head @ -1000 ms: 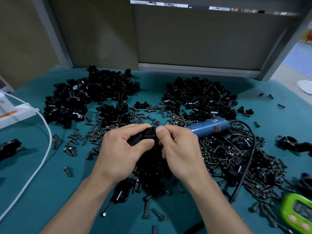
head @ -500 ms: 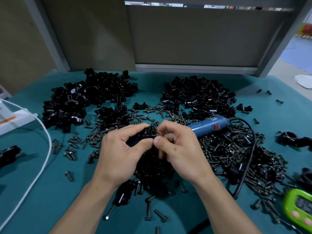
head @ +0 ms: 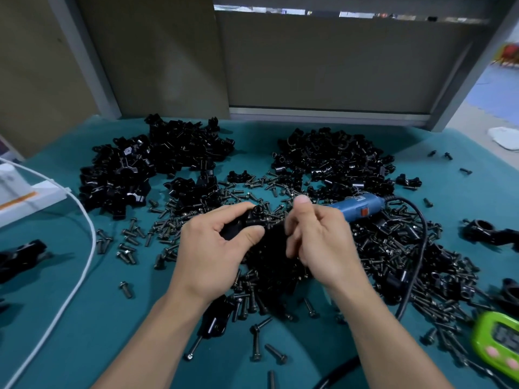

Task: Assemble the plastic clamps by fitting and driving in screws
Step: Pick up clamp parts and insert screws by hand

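Note:
My left hand [head: 213,248] grips a small black plastic clamp [head: 254,217] between thumb and fingers above the teal table [head: 84,318]. A screw sticks out of the clamp's right side. My right hand [head: 323,242] hovers just right of the clamp and does not touch it. Its fingers are loosely curled with the index tip raised, and I see nothing in them. A blue electric screwdriver [head: 356,206] lies behind the right hand. Loose dark screws [head: 393,248] cover the table under and around both hands.
Two heaps of black clamp parts lie at the back, one on the left [head: 168,153] and one on the right [head: 337,158]. The screwdriver's black cord [head: 421,234] loops on the right. A green timer [head: 500,338] sits at the front right, a white cable [head: 84,240] on the left.
My right hand has let go at the clamp and drawn back to the right. The left hand still holds the clamp in about the same place.

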A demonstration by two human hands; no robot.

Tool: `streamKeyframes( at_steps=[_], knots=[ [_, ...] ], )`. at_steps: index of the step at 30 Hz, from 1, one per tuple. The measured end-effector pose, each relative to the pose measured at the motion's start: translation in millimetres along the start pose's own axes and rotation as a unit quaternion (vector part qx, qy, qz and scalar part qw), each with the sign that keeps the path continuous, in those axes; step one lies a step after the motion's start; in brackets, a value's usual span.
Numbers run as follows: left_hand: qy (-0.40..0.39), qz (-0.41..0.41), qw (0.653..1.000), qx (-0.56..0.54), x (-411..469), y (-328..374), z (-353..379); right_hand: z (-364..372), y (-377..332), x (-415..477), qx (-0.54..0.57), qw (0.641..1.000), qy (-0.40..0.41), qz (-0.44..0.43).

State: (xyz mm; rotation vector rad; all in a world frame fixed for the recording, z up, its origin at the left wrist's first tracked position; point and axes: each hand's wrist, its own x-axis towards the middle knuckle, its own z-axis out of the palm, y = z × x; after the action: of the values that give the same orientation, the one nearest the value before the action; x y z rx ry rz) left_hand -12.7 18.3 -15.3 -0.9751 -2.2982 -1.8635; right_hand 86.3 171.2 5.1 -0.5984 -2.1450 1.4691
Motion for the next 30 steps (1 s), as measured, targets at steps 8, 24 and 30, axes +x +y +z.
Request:
streamKeyframes(
  at_steps=[8,24,30],
  knots=[
    [0.027,-0.017,0.999,0.035,4.3,-11.6,-3.8,-25.2,8.9,-3.6,-0.076,0.968,0.104,0.215],
    [0.054,-0.088,0.994,0.021,5.1,-1.4,-20.2,11.8,-23.2,50.2,0.172,0.881,0.221,0.381],
    [0.064,-0.142,0.987,-0.041,7.1,-1.3,-20.0,-23.5,-37.2,13.8,0.372,0.839,0.267,0.293]
  ],
)
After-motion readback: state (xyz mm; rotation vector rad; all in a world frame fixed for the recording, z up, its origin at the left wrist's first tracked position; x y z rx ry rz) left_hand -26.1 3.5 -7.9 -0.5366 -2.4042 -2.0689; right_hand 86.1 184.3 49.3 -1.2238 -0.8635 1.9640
